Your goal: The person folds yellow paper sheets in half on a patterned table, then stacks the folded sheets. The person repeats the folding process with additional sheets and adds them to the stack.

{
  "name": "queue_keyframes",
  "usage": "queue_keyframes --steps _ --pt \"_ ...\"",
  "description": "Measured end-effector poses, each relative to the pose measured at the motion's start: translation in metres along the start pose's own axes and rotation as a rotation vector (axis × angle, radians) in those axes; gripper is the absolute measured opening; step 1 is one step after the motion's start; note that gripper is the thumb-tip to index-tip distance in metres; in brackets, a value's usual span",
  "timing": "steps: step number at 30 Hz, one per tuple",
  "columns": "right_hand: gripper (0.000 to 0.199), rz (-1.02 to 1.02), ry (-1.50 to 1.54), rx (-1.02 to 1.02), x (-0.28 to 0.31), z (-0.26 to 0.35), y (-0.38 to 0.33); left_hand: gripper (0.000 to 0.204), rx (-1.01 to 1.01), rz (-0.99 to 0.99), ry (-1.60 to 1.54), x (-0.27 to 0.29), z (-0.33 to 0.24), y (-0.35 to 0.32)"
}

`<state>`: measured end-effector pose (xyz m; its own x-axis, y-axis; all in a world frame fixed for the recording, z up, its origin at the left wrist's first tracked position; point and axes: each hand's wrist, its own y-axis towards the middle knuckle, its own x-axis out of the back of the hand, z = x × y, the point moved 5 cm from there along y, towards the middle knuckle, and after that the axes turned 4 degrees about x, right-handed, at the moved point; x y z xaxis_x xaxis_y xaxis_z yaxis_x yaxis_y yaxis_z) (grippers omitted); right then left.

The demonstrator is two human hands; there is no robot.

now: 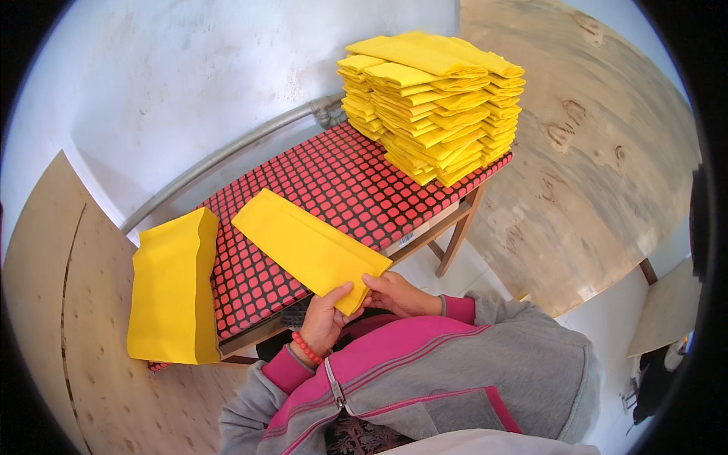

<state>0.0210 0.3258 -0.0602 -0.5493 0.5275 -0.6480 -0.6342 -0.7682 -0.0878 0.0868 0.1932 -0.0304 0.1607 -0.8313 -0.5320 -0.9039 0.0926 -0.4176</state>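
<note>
I see the left hand (324,317) and right hand (396,293) close together, both pinching the near end of a flat yellow paper bag (307,246) lying on the red-checked bench (334,178). Risk: its far end drags crooked, or nudges the loose yellow sheets (173,288) overhanging the bench's left edge; the tall folded stack (432,102) far right sits clear.

Head view looks steeply down, close over bench (334,178) (fisheye).
</note>
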Motion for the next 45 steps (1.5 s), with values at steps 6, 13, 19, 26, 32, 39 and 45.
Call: queue_keyframes --steps 6,13,19,26,32,39,45 --pt "0.033 -0.136 -0.071 0.101 0.005 0.005 0.015 0.041 0.004 -0.011 0.12 0.001 0.012 0.011" --pt "0.043 -0.153 -0.196 0.185 0.031 0.05 0.01 0.057 0.028 0.074 -0.17 0.021 0.002 0.015" --pt "0.05 -0.067 -0.336 0.09 0.044 0.132 -0.036 0.071 -0.164 0.184 -0.456 0.034 -0.024 0.006" --pt "0.058 -0.012 -0.518 0.101 0.048 0.204 -0.084 0.068 -0.278 0.238 -0.568 0.068 -0.064 -0.024" --pt "0.057 0.027 -0.766 0.085 0.029 0.259 -0.087 0.042 -0.189 -0.053 -0.091 0.052 -0.081 -0.039" --pt "0.054 -0.012 -1.145 0.304 -0.004 0.401 -0.077 0.044 -0.553 -0.042 0.422 -0.044 -0.18 -0.05" --pt "0.043 -0.167 -1.439 0.566 0.029 0.573 -0.007 0.033 -0.519 0.227 0.463 -0.116 -0.317 0.042"
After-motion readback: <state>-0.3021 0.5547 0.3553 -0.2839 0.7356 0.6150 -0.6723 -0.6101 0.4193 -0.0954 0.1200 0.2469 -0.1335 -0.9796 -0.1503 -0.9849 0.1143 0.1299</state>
